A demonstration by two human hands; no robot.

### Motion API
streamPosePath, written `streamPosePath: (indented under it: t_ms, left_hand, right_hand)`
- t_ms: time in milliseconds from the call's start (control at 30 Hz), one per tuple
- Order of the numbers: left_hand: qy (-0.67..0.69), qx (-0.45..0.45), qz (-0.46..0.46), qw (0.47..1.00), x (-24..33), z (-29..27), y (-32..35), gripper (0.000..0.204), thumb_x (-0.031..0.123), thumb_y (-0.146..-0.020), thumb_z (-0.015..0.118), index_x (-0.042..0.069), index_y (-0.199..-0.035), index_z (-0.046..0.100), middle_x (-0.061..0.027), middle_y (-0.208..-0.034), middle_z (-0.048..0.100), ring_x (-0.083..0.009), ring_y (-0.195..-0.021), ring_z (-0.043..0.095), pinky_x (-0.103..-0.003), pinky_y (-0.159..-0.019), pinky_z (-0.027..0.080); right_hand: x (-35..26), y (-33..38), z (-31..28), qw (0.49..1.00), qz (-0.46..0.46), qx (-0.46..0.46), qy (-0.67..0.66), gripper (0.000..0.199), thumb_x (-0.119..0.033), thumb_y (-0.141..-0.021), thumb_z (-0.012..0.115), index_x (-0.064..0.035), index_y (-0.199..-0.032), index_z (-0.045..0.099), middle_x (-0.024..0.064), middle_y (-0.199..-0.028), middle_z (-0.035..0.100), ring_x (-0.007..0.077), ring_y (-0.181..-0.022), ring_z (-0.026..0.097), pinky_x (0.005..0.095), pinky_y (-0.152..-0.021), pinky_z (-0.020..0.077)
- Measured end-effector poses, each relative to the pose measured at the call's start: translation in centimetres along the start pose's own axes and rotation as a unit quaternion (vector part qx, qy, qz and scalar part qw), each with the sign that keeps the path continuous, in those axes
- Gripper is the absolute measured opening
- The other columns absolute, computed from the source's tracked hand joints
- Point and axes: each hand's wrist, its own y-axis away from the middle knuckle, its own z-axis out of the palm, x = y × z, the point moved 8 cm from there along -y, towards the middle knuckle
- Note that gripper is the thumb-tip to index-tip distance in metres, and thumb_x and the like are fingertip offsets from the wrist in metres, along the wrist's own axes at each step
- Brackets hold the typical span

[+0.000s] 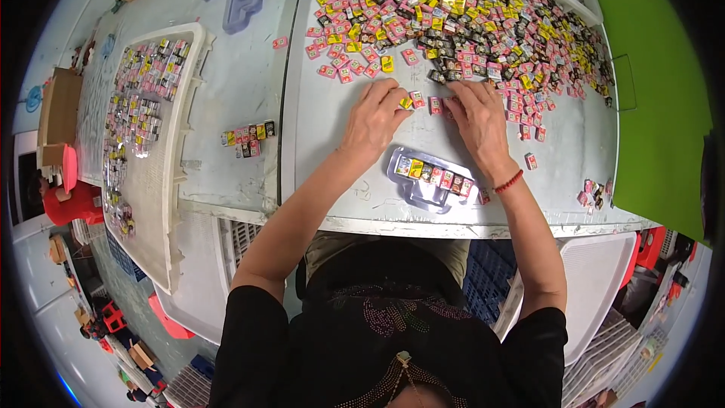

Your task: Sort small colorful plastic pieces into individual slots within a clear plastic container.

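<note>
Left hand (374,117) pinches a yellow packet (406,103) on the grey table (332,106), just above the clear tray (430,177). Right hand (477,117) lies fingers spread, pressing pink packets (436,105). Best to seat packets flat, edge to edge in the tray's row.

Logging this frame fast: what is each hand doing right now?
Left hand: fingers curled on the table, pinching a small yellow packet.
Right hand: palm down, fingers on pink packets; a grip cannot be told.
</note>
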Motion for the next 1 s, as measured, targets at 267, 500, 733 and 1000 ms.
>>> streamPosePath:
  t_ms: [267,500,733,1000]
  left_hand:
    - [0.006,-0.041,-0.004,0.999,-0.3,0.8,0.3,0.024,0.007,-0.074,0.076,-0.002,-0.094,0.066,-0.0152,-0.102,0.065,-0.0341,-0.092,0.061,-0.041,-0.079,0.051]
    - [-0.053,-0.112,-0.003,0.992,-0.8,2.2,-1.3,0.018,0.01,-0.078,0.073,0.001,-0.092,0.066,-0.0129,-0.095,0.068,-0.0323,-0.088,0.063,-0.039,-0.076,0.051]
    - [-0.027,-0.097,-0.001,0.995,0.1,-2.3,3.0,0.017,0.004,-0.077,0.072,0.002,-0.092,0.065,-0.0102,-0.095,0.067,-0.0292,-0.088,0.063,-0.038,-0.078,0.051]
    - [-0.04,-0.052,0.034,0.997,0.8,-2.8,4.7,0.018,0.004,-0.077,0.073,0.003,-0.094,0.066,-0.0069,-0.098,0.067,-0.0262,-0.089,0.062,-0.035,-0.076,0.053]
  right_hand:
    - [-1.9,-3.0,3.3,0.978,-0.086,-0.073,0.175,0.015,-0.014,-0.082,0.064,-0.009,-0.096,0.061,0.0066,-0.096,0.066,0.027,-0.096,0.06,0.0398,-0.087,0.043]
    - [-0.8,-3.5,3.8,0.969,-0.047,-0.112,0.217,0.01,-0.01,-0.085,0.056,-0.0082,-0.095,0.059,0.0119,-0.089,0.067,0.0301,-0.094,0.062,0.0414,-0.084,0.0443]
    - [-1.9,4.8,-4.3,0.997,0.05,-0.04,0.049,0.018,-0.008,-0.083,0.066,-0.007,-0.101,0.064,0.0121,-0.089,0.065,0.0319,-0.083,0.063,0.0388,-0.073,0.051]
    - [0.4,12.5,-5.4,0.987,0.129,-0.05,0.079,0.029,-0.007,-0.082,0.068,-0.002,-0.11,0.063,0.0144,-0.096,0.064,0.0328,-0.09,0.062,0.0391,-0.079,0.0511]
